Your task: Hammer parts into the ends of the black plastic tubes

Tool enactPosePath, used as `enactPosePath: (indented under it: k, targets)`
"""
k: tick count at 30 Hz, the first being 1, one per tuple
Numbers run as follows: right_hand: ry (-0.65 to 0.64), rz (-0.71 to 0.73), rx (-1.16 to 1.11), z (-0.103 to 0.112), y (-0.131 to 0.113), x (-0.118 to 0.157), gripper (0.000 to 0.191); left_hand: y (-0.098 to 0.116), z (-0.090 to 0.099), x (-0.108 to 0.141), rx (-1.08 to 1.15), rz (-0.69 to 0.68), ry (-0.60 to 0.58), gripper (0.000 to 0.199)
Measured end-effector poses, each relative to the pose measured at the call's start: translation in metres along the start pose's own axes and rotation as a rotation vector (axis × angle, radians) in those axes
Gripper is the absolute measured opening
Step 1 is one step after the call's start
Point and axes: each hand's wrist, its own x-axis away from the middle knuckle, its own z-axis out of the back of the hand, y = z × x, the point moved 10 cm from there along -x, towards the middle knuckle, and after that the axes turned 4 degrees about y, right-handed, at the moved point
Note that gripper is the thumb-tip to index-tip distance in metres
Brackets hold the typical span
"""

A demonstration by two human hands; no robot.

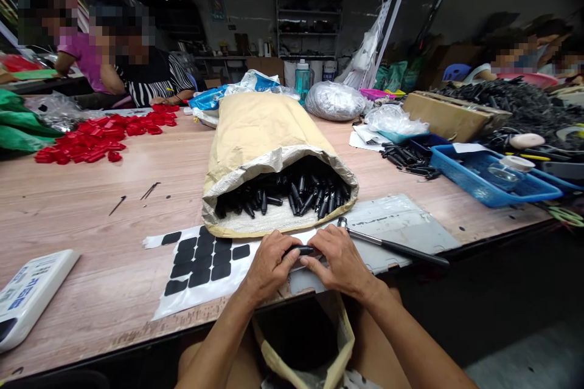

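A small black tapered plastic part [302,250] lies level between my two hands, just over the table's front edge. My left hand [270,262] is closed on its left end with thumb and fingers. The curled fingers of my right hand [338,260] meet its right end, with the thumb below. Right behind the hands lies a tan woven sack [269,121], its mouth facing me, full of similar black parts [296,194]. A hammer [392,244] with a dark grip rests to the right. Under the left wrist spreads a white sheet with black rounded-square stickers [198,261].
An open sack [344,346] hangs between my knees below the edge. A white scale-like device [36,298] sits at left, red parts [100,134] behind it. At right stand a blue tray [493,185] and a cardboard box [447,115]. Co-workers sit across the table.
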Motion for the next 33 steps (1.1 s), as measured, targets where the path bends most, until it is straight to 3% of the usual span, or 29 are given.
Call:
enactPosePath:
  k: [21,25,30,33]
  targets:
    - [0.034,-0.045,-0.118,0.004,0.007,0.0,0.011,-0.007,0.003,0.0,0.061,0.043,0.073,0.018]
    - [0.056,-0.045,-0.122,0.009,0.012,0.001,0.011,-0.001,0.0,-0.001,0.05,-0.011,0.037,0.027]
    - [0.005,-0.021,-0.101,0.013,0.007,0.0,0.019,-0.001,-0.002,-0.002,0.044,-0.012,-0.001,0.015]
    - [-0.021,-0.004,-0.079,0.012,0.002,-0.003,0.014,-0.001,-0.002,-0.002,0.04,-0.019,-0.002,0.013]
